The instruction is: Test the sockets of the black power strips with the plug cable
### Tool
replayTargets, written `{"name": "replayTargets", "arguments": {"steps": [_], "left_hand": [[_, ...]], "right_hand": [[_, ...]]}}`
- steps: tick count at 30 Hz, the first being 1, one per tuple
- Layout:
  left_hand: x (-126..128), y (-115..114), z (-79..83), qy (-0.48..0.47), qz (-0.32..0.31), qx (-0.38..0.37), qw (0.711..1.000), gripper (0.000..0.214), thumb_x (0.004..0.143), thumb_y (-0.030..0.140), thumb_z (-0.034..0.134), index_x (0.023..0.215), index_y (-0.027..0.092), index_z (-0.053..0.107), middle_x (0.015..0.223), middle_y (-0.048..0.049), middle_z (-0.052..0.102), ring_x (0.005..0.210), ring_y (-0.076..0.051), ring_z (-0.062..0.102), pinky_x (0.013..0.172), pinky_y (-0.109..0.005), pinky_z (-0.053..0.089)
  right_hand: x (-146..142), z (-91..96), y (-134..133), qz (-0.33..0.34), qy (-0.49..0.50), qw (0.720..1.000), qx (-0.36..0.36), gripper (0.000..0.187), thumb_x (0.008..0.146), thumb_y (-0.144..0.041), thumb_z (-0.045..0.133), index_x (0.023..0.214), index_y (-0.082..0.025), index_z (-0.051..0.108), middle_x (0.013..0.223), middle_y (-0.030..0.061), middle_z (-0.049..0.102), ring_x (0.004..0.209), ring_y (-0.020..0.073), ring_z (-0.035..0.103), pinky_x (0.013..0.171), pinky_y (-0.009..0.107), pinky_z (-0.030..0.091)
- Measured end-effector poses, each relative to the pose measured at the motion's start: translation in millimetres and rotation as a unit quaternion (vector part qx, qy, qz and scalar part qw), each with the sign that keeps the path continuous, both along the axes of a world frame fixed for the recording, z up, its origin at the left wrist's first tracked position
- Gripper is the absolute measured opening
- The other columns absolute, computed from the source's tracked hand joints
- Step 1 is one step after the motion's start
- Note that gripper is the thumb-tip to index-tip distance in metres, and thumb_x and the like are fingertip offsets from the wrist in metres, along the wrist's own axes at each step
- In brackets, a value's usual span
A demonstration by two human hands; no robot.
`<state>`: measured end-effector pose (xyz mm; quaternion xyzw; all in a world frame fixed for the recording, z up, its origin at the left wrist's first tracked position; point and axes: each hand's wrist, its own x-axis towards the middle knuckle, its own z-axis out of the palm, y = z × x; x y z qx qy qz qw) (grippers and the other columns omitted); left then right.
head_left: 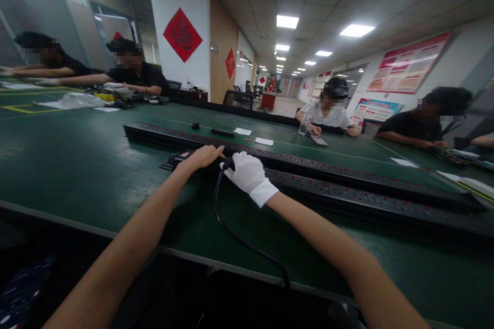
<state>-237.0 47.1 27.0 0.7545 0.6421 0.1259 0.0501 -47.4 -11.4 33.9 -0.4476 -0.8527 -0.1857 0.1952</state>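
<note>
My bare left hand (203, 157) lies flat, fingers stretched out, on the left end of the nearer long black power strip (347, 193). My right hand (247, 172), in a white glove, is closed round a black plug (228, 164) at that strip. The plug's black cable (235, 231) loops down over the green table (77, 164) and off its near edge. A second long black power strip (270, 157) lies just behind the first, parallel to it.
Several other people sit round the table: two at the far left (131, 69), one at the back with a water bottle (304, 124) and a phone (318, 140), one at the right (420, 123). White paper slips (264, 141) and small black parts lie beyond the strips.
</note>
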Motion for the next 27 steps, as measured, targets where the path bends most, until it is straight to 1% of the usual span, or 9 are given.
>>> {"name": "replayTargets", "arguments": {"steps": [5,9,14,17,23,27], "left_hand": [[-0.2,1.8,-1.1,-0.014,-0.003,-0.004,1.000,0.057,0.088,0.044,0.015,0.103,0.023,0.066,0.109,-0.0045,0.063,0.100,-0.022,0.057,0.088,-0.029,0.038],[-0.9,1.9,-3.2,0.003,-0.023,0.019,1.000,0.056,0.089,0.043,0.015,0.102,0.023,0.067,0.106,-0.0050,0.065,0.098,-0.022,0.058,0.086,-0.028,0.039],[-1.6,2.3,-6.1,0.054,-0.037,0.049,0.997,0.048,0.087,0.042,0.025,0.104,0.021,0.065,0.106,-0.0082,0.064,0.098,-0.023,0.058,0.085,-0.029,0.039],[-0.5,1.2,-6.3,0.097,-0.042,0.073,0.992,0.046,0.087,0.042,0.028,0.104,0.019,0.064,0.102,-0.0091,0.066,0.095,-0.024,0.060,0.084,-0.029,0.040],[3.9,-3.6,-3.4,0.080,0.008,0.063,0.995,0.053,0.088,0.045,0.023,0.095,0.018,0.068,0.095,-0.0095,0.068,0.094,-0.023,0.060,0.082,-0.027,0.040],[3.9,-5.1,-2.6,0.115,-0.022,0.084,0.990,0.048,0.088,0.041,0.026,0.102,0.019,0.065,0.098,-0.0091,0.067,0.095,-0.024,0.059,0.083,-0.029,0.039]], "right_hand": [[0.3,3.0,-2.1,-0.004,-0.014,1.000,-0.016,0.051,0.088,-0.055,0.022,0.097,-0.015,0.052,0.095,0.0124,0.055,0.081,0.0206,0.056,0.067,0.032,0.042],[0.4,3.3,-2.4,-0.004,-0.014,1.000,-0.006,0.053,0.087,-0.057,0.020,0.097,-0.016,0.052,0.094,0.0118,0.056,0.080,0.0205,0.056,0.065,0.031,0.042],[-0.2,3.5,-3.2,-0.010,-0.016,1.000,-0.012,0.051,0.088,-0.055,0.022,0.098,-0.015,0.052,0.096,0.0128,0.055,0.082,0.0207,0.057,0.067,0.031,0.043],[-0.3,2.8,-2.8,-0.007,-0.010,1.000,-0.010,0.049,0.087,-0.055,0.024,0.098,-0.016,0.051,0.096,0.0122,0.055,0.082,0.0211,0.057,0.067,0.032,0.043],[-0.7,0.0,-0.3,-0.009,-0.009,1.000,0.002,0.040,0.088,-0.049,0.028,0.096,-0.017,0.051,0.094,0.0105,0.056,0.082,0.0214,0.057,0.068,0.033,0.043],[-1.0,0.9,-0.8,-0.009,-0.013,1.000,-0.009,0.042,0.088,-0.050,0.028,0.098,-0.017,0.051,0.096,0.0112,0.056,0.083,0.0218,0.057,0.069,0.033,0.043]]}}
